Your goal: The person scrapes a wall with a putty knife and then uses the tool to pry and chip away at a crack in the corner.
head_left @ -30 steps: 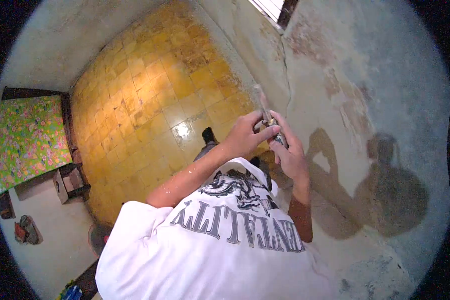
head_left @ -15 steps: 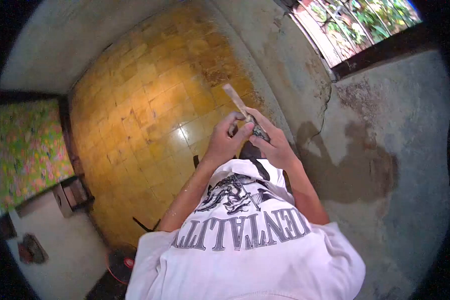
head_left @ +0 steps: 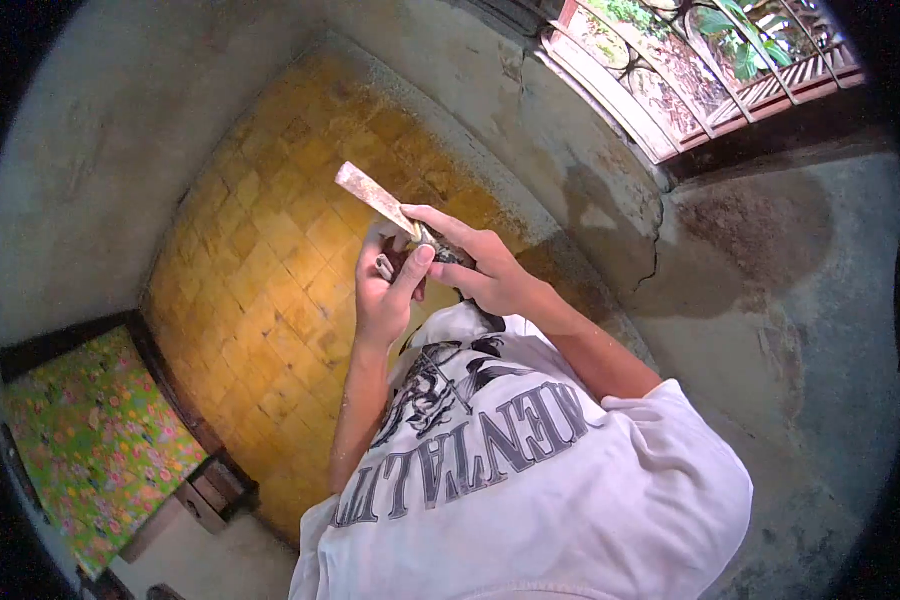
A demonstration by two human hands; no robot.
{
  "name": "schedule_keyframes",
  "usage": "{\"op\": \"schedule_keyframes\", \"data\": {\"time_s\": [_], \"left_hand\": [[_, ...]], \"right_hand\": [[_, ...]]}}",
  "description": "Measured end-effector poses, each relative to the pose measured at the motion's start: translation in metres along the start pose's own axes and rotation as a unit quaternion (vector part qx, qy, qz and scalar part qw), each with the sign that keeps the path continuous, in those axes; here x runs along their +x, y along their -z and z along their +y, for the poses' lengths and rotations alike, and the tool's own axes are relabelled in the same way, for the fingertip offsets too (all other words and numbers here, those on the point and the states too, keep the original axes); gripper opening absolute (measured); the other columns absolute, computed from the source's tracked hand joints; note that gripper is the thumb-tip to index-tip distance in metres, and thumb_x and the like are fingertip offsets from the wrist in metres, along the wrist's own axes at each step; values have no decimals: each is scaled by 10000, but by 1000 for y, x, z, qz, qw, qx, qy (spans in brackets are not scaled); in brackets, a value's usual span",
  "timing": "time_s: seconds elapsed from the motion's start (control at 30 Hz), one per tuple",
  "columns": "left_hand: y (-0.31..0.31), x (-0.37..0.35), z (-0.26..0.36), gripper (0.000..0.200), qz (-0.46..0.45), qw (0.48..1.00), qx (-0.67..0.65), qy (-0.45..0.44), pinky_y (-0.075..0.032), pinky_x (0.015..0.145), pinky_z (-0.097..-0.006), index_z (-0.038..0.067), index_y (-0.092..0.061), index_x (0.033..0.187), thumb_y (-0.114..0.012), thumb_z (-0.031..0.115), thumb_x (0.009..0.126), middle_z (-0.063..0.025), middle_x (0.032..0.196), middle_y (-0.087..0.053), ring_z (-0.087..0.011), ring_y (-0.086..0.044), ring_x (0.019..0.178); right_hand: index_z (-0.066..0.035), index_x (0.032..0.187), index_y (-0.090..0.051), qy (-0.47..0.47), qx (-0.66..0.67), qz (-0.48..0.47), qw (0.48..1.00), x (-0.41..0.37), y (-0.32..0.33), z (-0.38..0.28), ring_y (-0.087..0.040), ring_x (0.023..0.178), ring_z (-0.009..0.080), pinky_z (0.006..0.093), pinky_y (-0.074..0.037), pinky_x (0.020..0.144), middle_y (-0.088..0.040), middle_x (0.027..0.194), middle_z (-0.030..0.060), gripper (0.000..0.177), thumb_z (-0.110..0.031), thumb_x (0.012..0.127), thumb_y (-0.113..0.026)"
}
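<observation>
Both of my hands meet in front of my shirt, around a flat-bladed tool (head_left: 374, 201) with a long, pale, stained blade and a dark, mottled grip. My right hand (head_left: 485, 268) wraps the grip, its index finger stretched along the base of the blade. Closed below it, my left hand (head_left: 384, 290) presses its thumb where blade and grip meet. A small pale piece (head_left: 383, 266) shows among the curled left fingers; what it is, I cannot tell. The blade points up and to the left, away from me.
Yellow floor tiles (head_left: 270, 250) spread below my hands. At the lower left stands a table with a flowered cover (head_left: 100, 430). A cracked, stained grey wall (head_left: 710, 330) rises at the right, under a barred window (head_left: 700, 70).
The view has turned and shifted. My hands and the tool now appear further left, and the blade leans more to the left. Both hands still hold the tool.
</observation>
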State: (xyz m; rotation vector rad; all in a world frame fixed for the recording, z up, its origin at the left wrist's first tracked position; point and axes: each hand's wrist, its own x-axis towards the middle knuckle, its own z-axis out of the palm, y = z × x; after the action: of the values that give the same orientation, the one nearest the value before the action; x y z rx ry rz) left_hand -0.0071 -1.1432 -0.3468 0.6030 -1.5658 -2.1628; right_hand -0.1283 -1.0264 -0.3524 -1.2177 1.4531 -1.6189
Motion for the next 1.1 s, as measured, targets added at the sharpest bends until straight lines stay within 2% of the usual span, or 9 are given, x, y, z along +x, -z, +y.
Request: {"op": "schedule_keyframes", "data": {"time_s": [0.13, 0.27, 0.5, 0.6, 0.7, 0.9, 1.03, 1.07, 1.1], "left_hand": [[10, 53, 13, 264, -29, 999, 33, -17, -357, 455, -175, 39, -524, 1110, -679, 144, 923, 14, 837, -580, -19, -465, 563], [6, 99, 9, 282, -70, 997, 23, -33, -343, 437, -181, 48, -546, 1174, -655, 117, 924, 19, 813, -581, -24, -460, 551], [16, 181, 16, 212, -251, 967, 46, 13, -349, 459, -186, 28, -590, 1124, -654, 79, 928, 19, 802, -582, -21, -458, 551], [26, 210, 37, 249, -338, 936, 79, 58, -337, 458, -182, 18, -586, 1160, -654, 67, 925, 0, 848, -628, -11, -459, 569], [35, 237, 55, 274, -446, 874, 107, 157, -440, 564, -193, -7, -574, 1185, -646, 49, 926, -29, 938, -655, -41, -555, 685], [7, 241, 44, 327, -599, 766, 103, 209, -500, 864, -265, -50, -540, 1238, -630, 37, 936, -84, 1095, -652, -124, -619, 990], [-1, 225, 67, 327, -663, 711, 108, 209, -459, 695, -213, -29, -548, 1242, -636, 73, 944, -56, 1036, -663, -66, -574, 841], [-13, 212, 71, 322, -671, 706, 117, 193, -419, 563, -184, -20, -553, 1236, -639, 92, 946, -37, 991, -667, -30, -542, 706], [-15, 195, 64, 337, -679, 706, 106, 172, -471, 693, -208, -17, -550, 1248, -643, 108, 949, -49, 1041, -668, -66, -586, 843]], "right_hand": [[-98, 1470, -392, -3, 4, 13, 1000, 46, 22, 5, -669, 966, 244, 348, -496, 892, -652, 1144, 167, 631, -64, 869, -582], [-104, 1467, -400, 17, 16, 112, 993, 67, 28, 15, -671, 981, 272, 366, -503, 893, -651, 1171, 163, 628, -89, 868, -589], [-89, 1502, -341, -1, 61, 296, 953, 91, 21, 30, -628, 981, 178, 333, -498, 889, -649, 1178, 141, 678, -48, 871, -586], [-77, 1509, -321, 26, 71, 403, 912, 111, -4, 28, -619, 1013, 182, 326, -487, 912, -632, 1216, 139, 694, -30, 868, -584], [-68, 1511, -311, -6, 52, 520, 853, 126, -38, 20, -597, 1052, 167, 315, -475, 937, -597, 1285, 141, 697, -46, 868, -580], [-54, 1498, -339, -14, 32, 682, 731, 119, -74, 21, -573, 891, 100, 270, -481, 827, -610, 1124, 87, 699, -46, 831, -551], [-57, 1505, -325, 0, -62, 759, 648, 129, -103, 3, -546, 780, 105, 258, -482, 777, -595, 1018, 49, 711, -79, 827, -539], [-58, 1509, -313, -9, -25, 766, 643, 120, -104, -5, -544, 768, 110, 257, -483, 761, -591, 1014, 47, 717, -77, 827, -532], [-59, 1514, -301, -21, 9, 772, 635, 107, -113, -12, -542, 755, 114, 256, -484, 746, -586, 1010, 46, 723, -76, 826, -524]]}}
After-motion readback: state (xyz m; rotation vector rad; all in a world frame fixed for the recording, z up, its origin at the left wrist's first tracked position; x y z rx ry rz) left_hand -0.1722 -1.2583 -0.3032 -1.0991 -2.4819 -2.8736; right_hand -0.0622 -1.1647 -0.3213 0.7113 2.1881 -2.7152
